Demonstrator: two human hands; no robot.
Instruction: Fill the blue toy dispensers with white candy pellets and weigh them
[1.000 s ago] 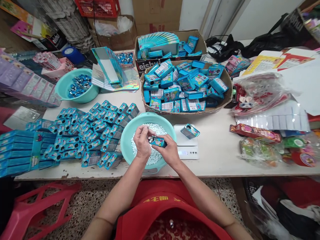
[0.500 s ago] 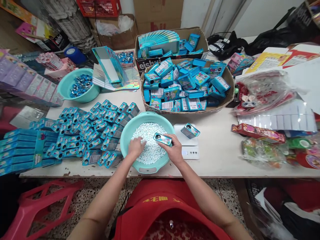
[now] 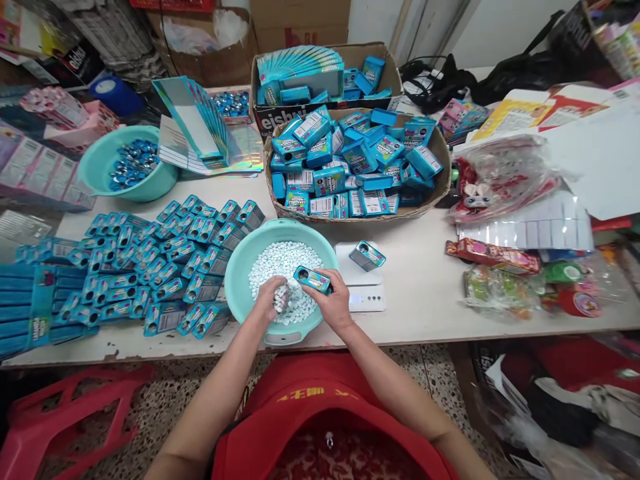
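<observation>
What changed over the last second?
Left hand moved off the tin's mouth, dipped into the white pellets in the bowl, and now cups a scoop of them, apart from the tin. The camera view shifted slightly. Same as before: right hand holding that tin over the bowl; second tin on the scale.

A bare stretch of desk [image 3: 415, 273] between the white scale [image 3: 349, 267] and the red box [image 3: 493, 256] leaves room to pass from the front edge back to the cardboard carton [image 3: 447, 181], which blocks the way. Massed blue tins [image 3: 165, 260] crowd the turquoise bowl [image 3: 236, 280] on its left; the right hand [image 3: 336, 300], gripping a tin [image 3: 313, 279], obstructs its right side.
</observation>
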